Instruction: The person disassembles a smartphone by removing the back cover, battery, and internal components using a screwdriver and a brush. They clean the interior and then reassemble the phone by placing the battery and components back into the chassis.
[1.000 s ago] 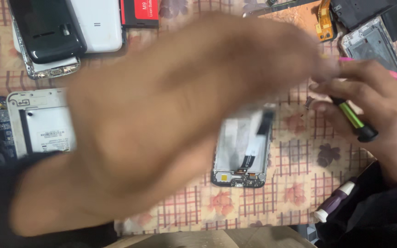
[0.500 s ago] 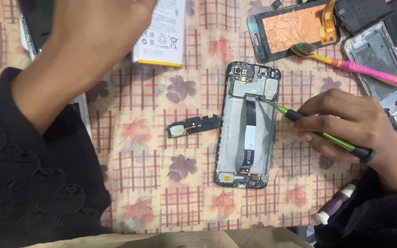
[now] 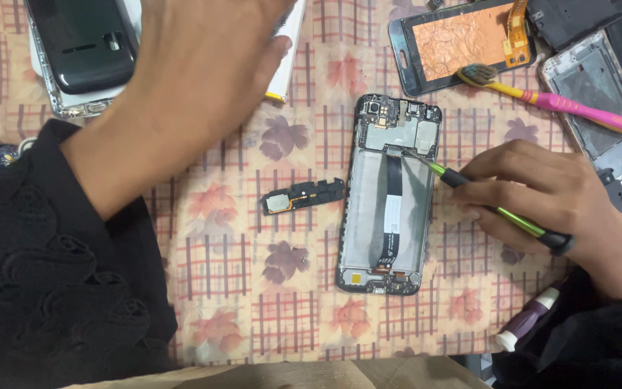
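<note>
Overhead, head view: worktop covered by a cloth (image 3: 253, 288) with a red check and floral print on a pale peach ground; wooden table edge (image 3: 311, 374) visible along the bottom; nothing of the room beyond.

Centre: opened phone (image 3: 390, 194), back removed, lying flat and lengthwise, camera end away from the person, circuit board at the top, black flex ribbon running down the middle. Just left of it and apart: small black speaker module (image 3: 302, 196), lying crosswise.

Right hand (image 3: 541, 194): just right of the phone, fingers closed in a pen-style pinch on a green-and-black screwdriver (image 3: 494, 209); tip resting at the lower edge of the board, near the top of the ribbon. Black sleeve at the wrist.

Left hand (image 3: 196, 86): raised over the upper left of the cloth, well apart from the phone, back of the hand toward the camera, fingers extended and close together; probably touching the white battery (image 3: 291, 50) beneath its fingertips, contact hidden by the hand itself, so grip not determinable. Black embroidered sleeve (image 3: 52, 288) filling the lower left.

Upper left: dark phone shell (image 3: 84, 43) stacked on a silver frame. Upper right: screen assembly (image 3: 462, 43) with copper-coloured backing and orange flex; pink-and-yellow toothbrush (image 3: 556, 101) with its bristles at the edge of that screen; silver frame (image 3: 606, 101) further right. Lower right: purple-and-white tool handle (image 3: 530, 324), partly under the right sleeve.
</note>
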